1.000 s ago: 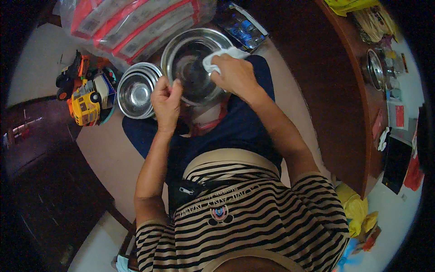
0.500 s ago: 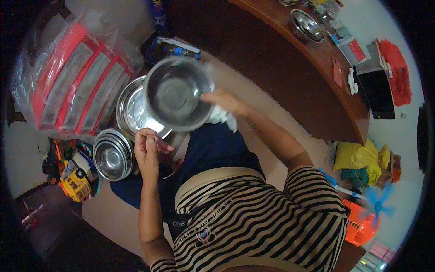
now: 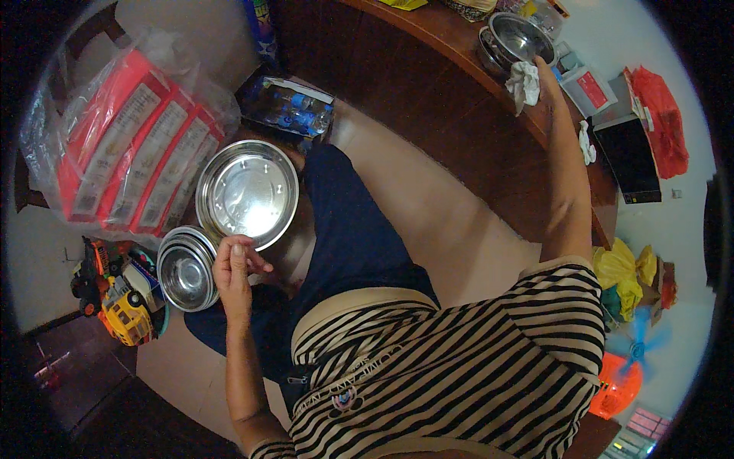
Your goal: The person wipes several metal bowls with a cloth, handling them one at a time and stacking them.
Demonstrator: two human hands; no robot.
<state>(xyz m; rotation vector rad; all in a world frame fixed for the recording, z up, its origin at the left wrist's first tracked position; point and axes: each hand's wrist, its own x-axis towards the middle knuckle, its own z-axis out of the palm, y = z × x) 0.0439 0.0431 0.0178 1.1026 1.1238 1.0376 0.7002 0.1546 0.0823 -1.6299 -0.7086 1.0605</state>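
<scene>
At the far right, my right hand (image 3: 547,78) reaches to the wooden counter. Its fingers are closed on the near rim of a shiny steel bowl (image 3: 518,34), with a crumpled white cloth (image 3: 523,83) hanging from the same hand. That bowl rests on or just over other metal ware, partly hidden under it. My left hand (image 3: 234,268) is held above my lap with nothing in it, fingers loosely bent and apart. Beyond it lies a wide steel basin (image 3: 246,191). A stack of nested steel bowls (image 3: 186,277) stands to its left.
Red boxes in clear plastic (image 3: 115,145) stand at the left, with a yellow toy truck (image 3: 128,310) nearer. A carton of bottles (image 3: 294,107) sits on the floor ahead. The brown counter (image 3: 489,65) curves along the right. An orange fan with blue blades (image 3: 636,350) is at the lower right.
My right hand has carried the bowl and white cloth from above the basin to the counter at the far right. The basin is now uncovered. My left hand has shifted slightly nearer.
</scene>
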